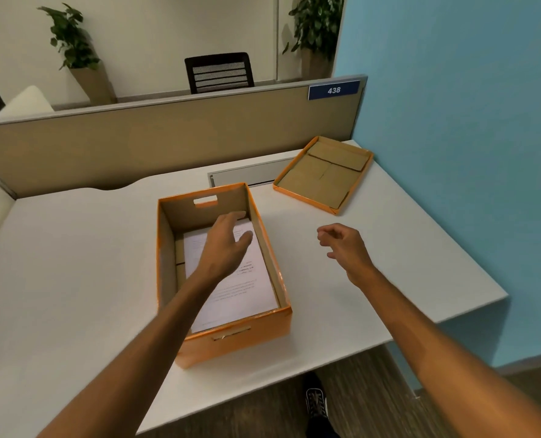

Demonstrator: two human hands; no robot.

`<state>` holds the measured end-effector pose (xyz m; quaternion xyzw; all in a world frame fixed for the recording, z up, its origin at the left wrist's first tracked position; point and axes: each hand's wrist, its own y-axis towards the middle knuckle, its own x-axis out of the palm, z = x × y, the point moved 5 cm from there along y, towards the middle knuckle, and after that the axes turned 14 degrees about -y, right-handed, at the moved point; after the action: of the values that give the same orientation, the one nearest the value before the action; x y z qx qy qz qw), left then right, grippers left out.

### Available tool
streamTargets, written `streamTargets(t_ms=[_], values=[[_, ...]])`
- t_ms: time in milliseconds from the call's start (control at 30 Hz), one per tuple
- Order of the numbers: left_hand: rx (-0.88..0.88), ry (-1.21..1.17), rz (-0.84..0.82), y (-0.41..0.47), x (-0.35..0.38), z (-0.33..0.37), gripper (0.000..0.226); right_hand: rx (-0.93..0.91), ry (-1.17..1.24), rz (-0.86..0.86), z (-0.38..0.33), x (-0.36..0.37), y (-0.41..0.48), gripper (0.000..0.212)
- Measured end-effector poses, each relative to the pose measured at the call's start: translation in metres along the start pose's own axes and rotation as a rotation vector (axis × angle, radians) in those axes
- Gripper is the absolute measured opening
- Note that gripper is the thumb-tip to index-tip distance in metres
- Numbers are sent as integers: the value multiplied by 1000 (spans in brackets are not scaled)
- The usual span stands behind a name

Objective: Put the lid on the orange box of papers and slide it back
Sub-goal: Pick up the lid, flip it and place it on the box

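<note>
1. The orange box (231,338) stands open on the white desk (73,263), near the front edge, with its long side going away from the person.
2. Inside the box lies a stack of printed papers (247,289), pushed toward the right wall; a strip of the brown bottom shows on the left side.
3. The lid (323,175) lies upside down on the desk, behind the box and to the right, near the blue wall (468,121). Its brown inside faces up and it is apart from the box.
4. The left hand (225,245) reaches into the box above the papers, with the fingers spread loosely toward the far right corner. It holds nothing; if the fingertips touch the paper or the wall, I cannot tell.
5. The right hand (345,245) hangs over the bare desk to the right of the box, between the box and the lid. Its fingers are half curled and it holds nothing.
6. Behind the desk stands a beige partition (168,143) with a blue sign (334,90) that reads 438.
</note>
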<state>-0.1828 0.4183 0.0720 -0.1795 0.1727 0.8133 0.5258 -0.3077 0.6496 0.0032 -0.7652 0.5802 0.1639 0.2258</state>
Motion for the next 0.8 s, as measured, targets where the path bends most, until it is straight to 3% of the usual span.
streamTargets(t_ms=[267, 467, 800], values=[[-29, -2, 0, 110, 73, 22, 45, 36, -34, -11, 24, -49, 103, 14], [-170, -13, -33, 183, 128, 2, 45, 155, -19, -96, 53, -63, 178, 10], [-393, 5, -44, 287, 181, -60, 63, 360, 50, -108, 103, -41, 272, 34]])
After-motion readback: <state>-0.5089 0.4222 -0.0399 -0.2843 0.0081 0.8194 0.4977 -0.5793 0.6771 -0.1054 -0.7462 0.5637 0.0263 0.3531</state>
